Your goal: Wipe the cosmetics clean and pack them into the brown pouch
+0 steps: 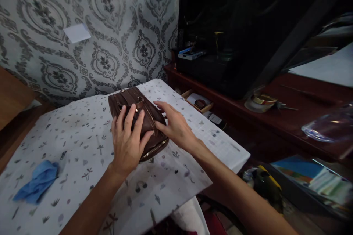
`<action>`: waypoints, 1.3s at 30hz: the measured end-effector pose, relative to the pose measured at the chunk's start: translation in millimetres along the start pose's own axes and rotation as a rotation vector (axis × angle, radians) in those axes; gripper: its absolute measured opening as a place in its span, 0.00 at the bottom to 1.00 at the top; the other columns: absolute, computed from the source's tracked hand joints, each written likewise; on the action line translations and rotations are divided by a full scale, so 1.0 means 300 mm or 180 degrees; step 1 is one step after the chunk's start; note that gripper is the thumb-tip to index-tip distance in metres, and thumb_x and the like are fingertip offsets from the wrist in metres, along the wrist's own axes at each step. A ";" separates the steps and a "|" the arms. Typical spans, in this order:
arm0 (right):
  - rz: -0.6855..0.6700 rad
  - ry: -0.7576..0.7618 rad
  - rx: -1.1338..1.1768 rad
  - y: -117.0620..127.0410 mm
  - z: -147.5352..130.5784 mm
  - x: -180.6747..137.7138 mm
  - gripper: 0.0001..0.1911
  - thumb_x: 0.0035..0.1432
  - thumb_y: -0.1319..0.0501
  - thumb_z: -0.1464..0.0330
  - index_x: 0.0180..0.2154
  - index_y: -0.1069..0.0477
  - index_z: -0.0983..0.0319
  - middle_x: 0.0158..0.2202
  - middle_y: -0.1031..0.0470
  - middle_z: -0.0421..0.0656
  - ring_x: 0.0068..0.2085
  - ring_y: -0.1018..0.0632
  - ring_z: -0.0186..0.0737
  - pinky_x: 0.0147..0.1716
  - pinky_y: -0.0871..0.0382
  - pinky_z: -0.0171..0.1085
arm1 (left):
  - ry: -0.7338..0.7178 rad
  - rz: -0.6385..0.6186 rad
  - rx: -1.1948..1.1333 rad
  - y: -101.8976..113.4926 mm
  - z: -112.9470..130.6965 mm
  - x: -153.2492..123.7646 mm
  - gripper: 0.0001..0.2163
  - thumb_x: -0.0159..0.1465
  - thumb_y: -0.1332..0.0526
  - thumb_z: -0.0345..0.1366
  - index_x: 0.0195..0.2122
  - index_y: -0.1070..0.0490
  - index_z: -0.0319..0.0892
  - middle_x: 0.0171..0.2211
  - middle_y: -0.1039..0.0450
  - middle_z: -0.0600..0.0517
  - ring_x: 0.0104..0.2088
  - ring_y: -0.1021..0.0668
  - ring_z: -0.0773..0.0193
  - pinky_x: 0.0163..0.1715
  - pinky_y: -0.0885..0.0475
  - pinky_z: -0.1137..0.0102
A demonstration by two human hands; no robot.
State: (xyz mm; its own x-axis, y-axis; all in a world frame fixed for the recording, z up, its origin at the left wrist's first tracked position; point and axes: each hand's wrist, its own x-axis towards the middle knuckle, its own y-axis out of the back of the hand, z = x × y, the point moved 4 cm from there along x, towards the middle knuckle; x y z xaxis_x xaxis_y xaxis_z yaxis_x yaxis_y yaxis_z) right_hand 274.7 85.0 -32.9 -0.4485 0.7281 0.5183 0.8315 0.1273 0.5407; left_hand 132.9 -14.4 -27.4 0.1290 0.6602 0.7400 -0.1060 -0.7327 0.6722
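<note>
A brown leather bag [129,101] with gold zips and a metal ring lies on a table covered by a white patterned cloth [82,132]. My left hand [128,137] rests flat on top of the bag, fingers spread and stretched forward. My right hand [173,125] lies against the bag's right side, fingers extended and pressed along the zip edge. Neither hand is wrapped round anything.
A crumpled blue cloth [38,180] lies on the table at the left. A dark wooden sideboard [275,117] at the right holds a black case [234,33], a gold bangle on tape [261,101] and a small open box [197,102]. Patterned wallpaper stands behind.
</note>
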 end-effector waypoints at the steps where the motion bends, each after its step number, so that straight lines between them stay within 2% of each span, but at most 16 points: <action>1: -0.0024 -0.0028 -0.0149 -0.004 -0.007 0.013 0.31 0.55 0.39 0.72 0.61 0.35 0.56 0.56 0.24 0.46 0.49 0.20 0.49 0.44 0.23 0.45 | -0.0006 -0.0002 0.0013 0.000 0.001 0.000 0.27 0.70 0.41 0.44 0.69 0.41 0.47 0.69 0.39 0.39 0.70 0.40 0.40 0.66 0.44 0.46; 5: -0.0227 -0.0126 -0.0868 -0.006 -0.046 0.053 0.32 0.55 0.39 0.72 0.62 0.35 0.58 0.53 0.22 0.49 0.44 0.19 0.51 0.36 0.28 0.41 | -0.0074 0.0021 0.0119 0.003 0.006 0.001 0.26 0.70 0.41 0.44 0.67 0.38 0.43 0.68 0.38 0.36 0.69 0.39 0.38 0.65 0.42 0.45; 8: -0.0473 -0.0059 -0.1122 0.012 -0.084 0.063 0.32 0.56 0.42 0.73 0.63 0.37 0.61 0.45 0.19 0.47 0.38 0.19 0.47 0.32 0.34 0.38 | -0.0074 0.0046 0.0157 0.004 0.006 0.000 0.25 0.70 0.41 0.44 0.67 0.37 0.42 0.67 0.37 0.36 0.69 0.38 0.38 0.65 0.42 0.46; 12: -0.0559 -0.0086 -0.0955 0.033 -0.100 0.064 0.33 0.56 0.44 0.75 0.64 0.38 0.62 0.36 0.18 0.43 0.31 0.22 0.43 0.30 0.38 0.36 | -0.0105 0.0047 0.0182 0.007 0.010 0.002 0.24 0.70 0.40 0.43 0.65 0.35 0.40 0.67 0.37 0.35 0.68 0.37 0.38 0.64 0.41 0.45; 16: -0.0341 -0.0205 -0.0434 0.028 -0.056 0.054 0.31 0.56 0.42 0.73 0.62 0.35 0.60 0.40 0.17 0.43 0.30 0.22 0.41 0.33 0.33 0.37 | -0.0145 -0.0088 0.0279 0.007 0.022 0.010 0.23 0.70 0.40 0.43 0.63 0.33 0.38 0.67 0.37 0.35 0.68 0.36 0.36 0.63 0.40 0.44; 18: -0.0145 -0.0225 -0.0035 0.014 -0.026 0.035 0.27 0.59 0.42 0.70 0.60 0.33 0.59 0.45 0.17 0.45 0.35 0.20 0.42 0.37 0.28 0.40 | -0.0119 -0.0166 0.0287 0.006 0.025 0.013 0.23 0.70 0.40 0.42 0.64 0.33 0.38 0.68 0.37 0.35 0.68 0.37 0.36 0.63 0.40 0.43; 21: 0.0302 -0.0142 0.0428 -0.023 -0.002 -0.022 0.22 0.68 0.45 0.61 0.60 0.34 0.61 0.53 0.21 0.50 0.51 0.20 0.47 0.48 0.25 0.45 | -0.0096 -0.0212 0.0270 0.003 0.025 0.013 0.23 0.71 0.41 0.42 0.64 0.34 0.39 0.68 0.38 0.36 0.69 0.38 0.36 0.63 0.42 0.42; 23: 0.0691 0.0007 0.0167 -0.051 -0.013 -0.075 0.25 0.70 0.46 0.59 0.63 0.37 0.63 0.63 0.30 0.55 0.63 0.28 0.51 0.58 0.30 0.51 | -0.0101 -0.0205 0.0275 0.002 0.022 0.010 0.22 0.71 0.42 0.41 0.64 0.34 0.39 0.68 0.38 0.36 0.69 0.39 0.36 0.63 0.42 0.42; 25: 0.0961 0.0263 -0.0302 -0.084 -0.043 -0.129 0.26 0.71 0.46 0.61 0.66 0.39 0.62 0.70 0.41 0.57 0.70 0.38 0.54 0.64 0.38 0.56 | -0.0114 -0.0197 0.0281 -0.001 0.018 0.008 0.22 0.72 0.43 0.38 0.65 0.36 0.38 0.69 0.39 0.35 0.69 0.39 0.37 0.63 0.42 0.43; 27: 0.1037 0.0671 -0.0640 -0.119 -0.077 -0.171 0.25 0.72 0.48 0.65 0.67 0.41 0.60 0.71 0.42 0.53 0.72 0.43 0.52 0.67 0.44 0.56 | -0.0131 -0.0189 0.0267 -0.006 0.015 0.006 0.22 0.72 0.45 0.36 0.67 0.38 0.38 0.69 0.40 0.35 0.70 0.40 0.38 0.64 0.42 0.43; 30: 0.0858 0.1075 -0.0912 -0.162 -0.092 -0.206 0.28 0.73 0.51 0.68 0.71 0.48 0.61 0.70 0.38 0.51 0.72 0.42 0.47 0.70 0.50 0.55 | -0.0121 -0.0185 0.0188 -0.014 0.013 0.003 0.24 0.73 0.46 0.36 0.69 0.43 0.40 0.69 0.41 0.35 0.71 0.43 0.40 0.65 0.44 0.43; 33: 0.0734 0.1194 -0.1063 -0.184 -0.067 -0.213 0.31 0.74 0.54 0.64 0.74 0.58 0.63 0.71 0.41 0.52 0.73 0.43 0.47 0.71 0.54 0.56 | -0.0076 -0.0295 0.0016 -0.013 0.010 -0.001 0.26 0.73 0.47 0.37 0.72 0.50 0.42 0.71 0.44 0.36 0.72 0.46 0.41 0.65 0.46 0.42; 36: 0.0718 0.1285 -0.1155 -0.199 -0.042 -0.213 0.33 0.75 0.56 0.61 0.74 0.63 0.62 0.72 0.43 0.52 0.73 0.45 0.48 0.71 0.54 0.57 | -0.0089 -0.0556 -0.0320 0.012 -0.003 -0.007 0.28 0.73 0.49 0.35 0.73 0.55 0.47 0.73 0.50 0.38 0.73 0.49 0.42 0.67 0.49 0.42; 39: 0.0782 0.1269 -0.1274 -0.210 -0.032 -0.212 0.33 0.75 0.55 0.64 0.75 0.64 0.62 0.72 0.43 0.52 0.74 0.45 0.47 0.71 0.54 0.58 | -0.0084 -0.0725 -0.0933 0.063 -0.041 -0.004 0.27 0.72 0.48 0.35 0.72 0.52 0.51 0.73 0.50 0.42 0.73 0.47 0.47 0.68 0.45 0.48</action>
State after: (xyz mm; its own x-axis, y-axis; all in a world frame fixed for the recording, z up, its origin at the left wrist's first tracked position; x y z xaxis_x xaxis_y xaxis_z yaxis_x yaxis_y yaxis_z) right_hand 247.6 24.1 -93.6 -0.4118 0.3864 0.8253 0.7731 -0.3312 0.5409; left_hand 118.8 -27.0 -15.3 0.2067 0.7935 0.5724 -0.3490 -0.4867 0.8008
